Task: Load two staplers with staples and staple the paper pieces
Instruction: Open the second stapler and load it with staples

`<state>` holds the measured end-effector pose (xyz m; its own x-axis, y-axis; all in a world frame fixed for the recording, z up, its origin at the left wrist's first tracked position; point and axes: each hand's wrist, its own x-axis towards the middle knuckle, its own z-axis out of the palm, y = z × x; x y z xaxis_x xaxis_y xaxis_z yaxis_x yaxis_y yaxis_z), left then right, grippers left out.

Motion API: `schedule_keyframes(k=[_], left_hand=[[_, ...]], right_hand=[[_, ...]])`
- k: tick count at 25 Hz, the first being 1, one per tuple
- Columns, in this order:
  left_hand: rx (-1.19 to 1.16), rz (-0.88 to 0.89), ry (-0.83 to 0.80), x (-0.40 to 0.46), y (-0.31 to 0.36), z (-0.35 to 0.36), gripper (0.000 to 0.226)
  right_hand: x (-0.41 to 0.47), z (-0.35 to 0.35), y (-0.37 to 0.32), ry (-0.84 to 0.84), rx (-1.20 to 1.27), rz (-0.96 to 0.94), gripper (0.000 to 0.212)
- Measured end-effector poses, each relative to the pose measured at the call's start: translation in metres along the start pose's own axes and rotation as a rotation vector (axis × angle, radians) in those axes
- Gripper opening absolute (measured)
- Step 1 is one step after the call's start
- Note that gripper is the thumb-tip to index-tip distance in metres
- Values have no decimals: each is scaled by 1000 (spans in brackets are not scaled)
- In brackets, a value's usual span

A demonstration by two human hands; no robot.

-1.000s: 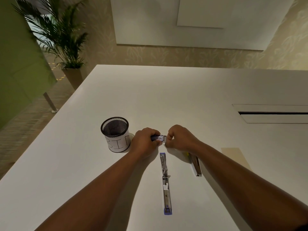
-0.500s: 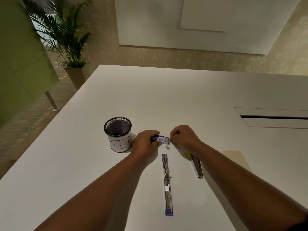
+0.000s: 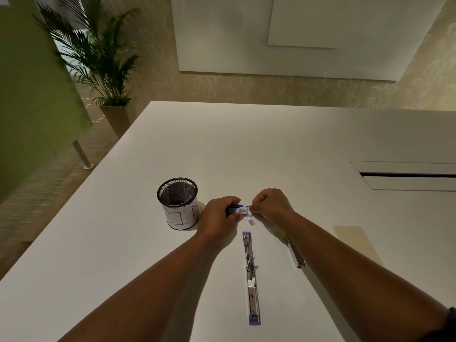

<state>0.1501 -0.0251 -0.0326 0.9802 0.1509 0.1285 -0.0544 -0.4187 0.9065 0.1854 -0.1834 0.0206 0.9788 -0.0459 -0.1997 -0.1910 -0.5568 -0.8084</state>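
A blue stapler (image 3: 251,275) lies fully opened flat on the white table (image 3: 123,243), its metal channel showing. A second stapler (image 3: 294,255), silver with a bit of yellow, lies partly under my right forearm. My left hand (image 3: 218,218) grips a small blue staple box (image 3: 238,210) just above the table. My right hand (image 3: 270,206) pinches at the box's open white end. A short strip of staples (image 3: 251,222) lies loose on the table right below the box. A tan paper piece (image 3: 355,243) rests to the right.
A black mesh cup (image 3: 178,203) with a white label reading "BIN" stands left of my left hand. A recessed cable slot (image 3: 407,175) sits in the table at the far right. A potted palm (image 3: 103,60) stands on the floor beyond the table's left corner.
My right hand drew slightly away from the box, then came back to its open end. A short strip of staples now lies on the table below the box.
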Motion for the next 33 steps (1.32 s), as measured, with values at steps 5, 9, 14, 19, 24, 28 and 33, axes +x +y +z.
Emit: schedule_keyframes(k=[5,9,14,19,24,28,33], left_hand=[[105,53,-23,1,2,-3,32],[117,73,-14,-2,7,-4,31],[147,88,-26,-3,12,-6,32],[108,73,-22,-4,15,-6,29],[125,82,-24,-4,12,-6,35],[130,172,76,-9,13,-6,32],[-37,122,65,-31,23,-8,25]], right_hand=[[-6,-1,-6,-31,130,43,9],[-8,-1,-7,-54,173,68,13],[-8,-9,-4,-104,-40,-47,10],[-19,-8,-2,-86,-520,-156,18],[-26,0,2,-41,-673,-173,16],[-36,1,4,3,-581,-227,13],[-54,-15,7,-55,-178,-354,21]])
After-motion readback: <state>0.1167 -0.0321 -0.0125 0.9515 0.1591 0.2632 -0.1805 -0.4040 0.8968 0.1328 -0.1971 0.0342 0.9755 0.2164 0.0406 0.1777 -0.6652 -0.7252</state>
